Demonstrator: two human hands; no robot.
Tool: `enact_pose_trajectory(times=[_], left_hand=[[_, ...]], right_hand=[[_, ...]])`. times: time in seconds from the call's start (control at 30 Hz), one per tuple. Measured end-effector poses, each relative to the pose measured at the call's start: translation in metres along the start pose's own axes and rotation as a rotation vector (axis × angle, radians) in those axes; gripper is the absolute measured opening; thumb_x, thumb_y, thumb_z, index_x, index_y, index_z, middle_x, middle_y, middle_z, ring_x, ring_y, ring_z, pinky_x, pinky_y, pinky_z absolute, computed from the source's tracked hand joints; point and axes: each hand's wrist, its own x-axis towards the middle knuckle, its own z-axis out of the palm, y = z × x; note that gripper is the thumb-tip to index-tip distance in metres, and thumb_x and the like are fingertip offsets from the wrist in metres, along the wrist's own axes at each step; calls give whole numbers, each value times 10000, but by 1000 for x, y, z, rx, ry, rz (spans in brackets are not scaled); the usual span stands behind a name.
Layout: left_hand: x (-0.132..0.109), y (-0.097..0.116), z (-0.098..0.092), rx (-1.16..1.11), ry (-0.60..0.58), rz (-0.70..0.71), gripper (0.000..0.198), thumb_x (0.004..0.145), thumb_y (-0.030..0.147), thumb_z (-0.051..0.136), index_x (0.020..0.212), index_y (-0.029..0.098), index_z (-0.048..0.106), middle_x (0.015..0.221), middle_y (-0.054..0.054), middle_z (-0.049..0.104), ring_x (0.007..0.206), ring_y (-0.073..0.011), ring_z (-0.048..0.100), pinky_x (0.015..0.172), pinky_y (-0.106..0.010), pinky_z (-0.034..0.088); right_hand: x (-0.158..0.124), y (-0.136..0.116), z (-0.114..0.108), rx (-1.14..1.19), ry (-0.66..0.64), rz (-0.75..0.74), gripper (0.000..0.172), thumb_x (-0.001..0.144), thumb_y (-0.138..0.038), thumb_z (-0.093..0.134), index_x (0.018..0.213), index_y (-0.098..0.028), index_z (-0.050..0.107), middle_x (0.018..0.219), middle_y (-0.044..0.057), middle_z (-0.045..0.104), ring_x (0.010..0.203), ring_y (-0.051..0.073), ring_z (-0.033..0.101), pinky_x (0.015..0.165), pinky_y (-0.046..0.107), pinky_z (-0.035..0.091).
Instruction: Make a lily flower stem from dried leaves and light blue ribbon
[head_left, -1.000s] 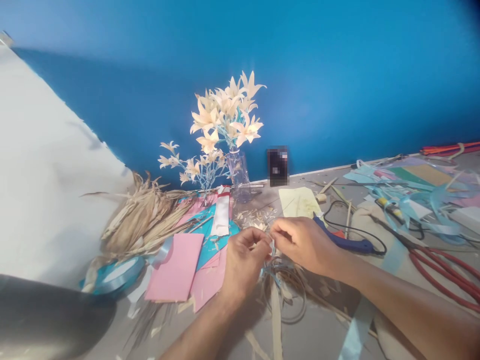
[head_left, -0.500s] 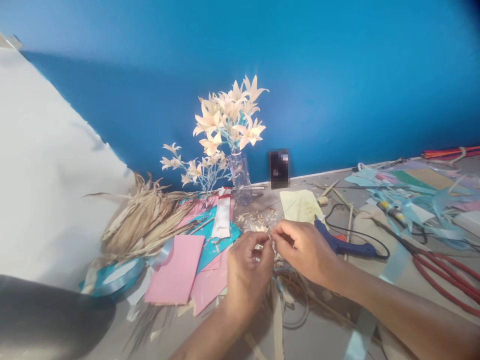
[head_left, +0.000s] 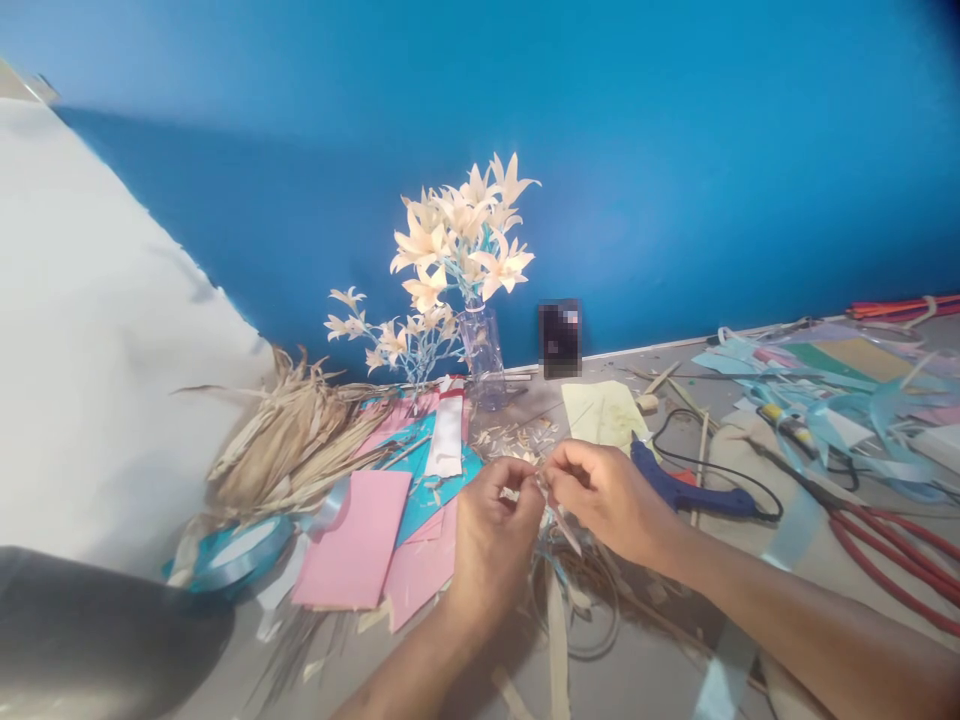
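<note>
In the middle of the head view, my left hand (head_left: 499, 525) and my right hand (head_left: 600, 495) meet with fingertips pinched close together. What they pinch is small and mostly hidden by the fingers. A thin pale strip (head_left: 566, 532) hangs below my right fingers; I cannot tell which hand holds it. Pale scraps (head_left: 517, 437) lie scattered just beyond the fingertips. Under the hands is a coil of thin wire (head_left: 616, 625), with a long cream strip (head_left: 556, 640) beside it. A blue glue gun (head_left: 694, 497) rests right of my right hand.
Pale artificial flowers (head_left: 461, 225) stand in a clear bottle (head_left: 482, 360) by the blue wall. Dried husks (head_left: 277, 440), a ribbon roll (head_left: 240, 555) and pink paper (head_left: 352, 540) lie left. On the right are red-handled scissors (head_left: 892, 560), yellow paper (head_left: 606, 408) and loose blue ribbon (head_left: 885, 420).
Both hands stay pinched together in nearly the same place, with fingers slightly shifted. The thin pale strip now shows below the right fingers. The view has moved slightly.
</note>
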Motion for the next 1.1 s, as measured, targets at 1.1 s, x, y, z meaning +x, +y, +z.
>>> enact_pose_trajectory(times=[1.1], left_hand=[[11,-6,0,-763,-227,-350,256,664,215,748,725,182,502,584,15,603,490,-88,517,452,-180,364]], right_hand=[[17,16,-13,479,-182,57,219,808,-350,552,747,-150,617,470,-83,364,435,71,280,456,229,208]])
